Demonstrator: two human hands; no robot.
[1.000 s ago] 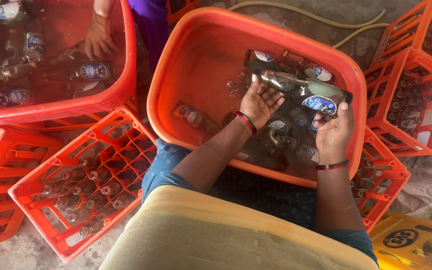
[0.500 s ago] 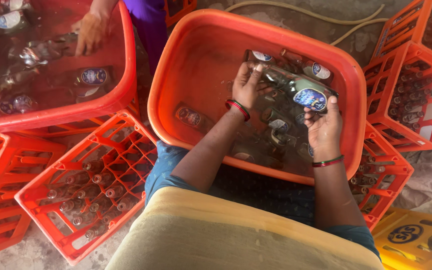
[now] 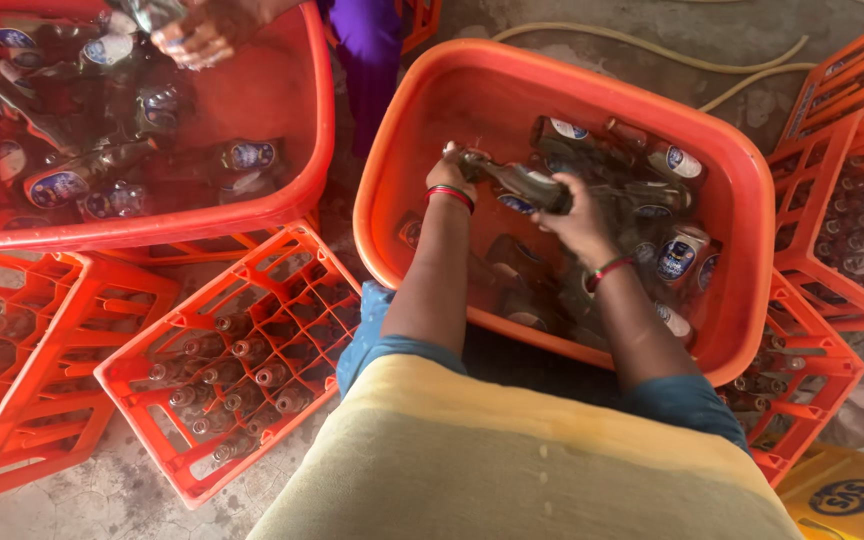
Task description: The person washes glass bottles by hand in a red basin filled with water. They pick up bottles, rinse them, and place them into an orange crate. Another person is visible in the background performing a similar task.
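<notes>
Both my hands hold one dark glass bottle (image 3: 518,181) sideways above the water in a large orange tub (image 3: 732,170). My left hand (image 3: 449,172) grips its neck end, and my right hand (image 3: 578,215) wraps its body. Several more dark bottles with blue and white labels (image 3: 674,255) lie in the tub's murky water under and to the right of my hands. Red bangles circle both my wrists.
An orange crate (image 3: 242,370) with several upright bottles stands at my left knee. A second orange tub (image 3: 287,200) of bottles sits at upper left, another person's hand (image 3: 192,40) working in it. More orange crates (image 3: 842,210) flank the right; a yellow crate (image 3: 852,495) shows at the bottom right.
My hands moved left in the tub and lifted a bottle sideways between them. The other person's hand shifted right along the far tub.
</notes>
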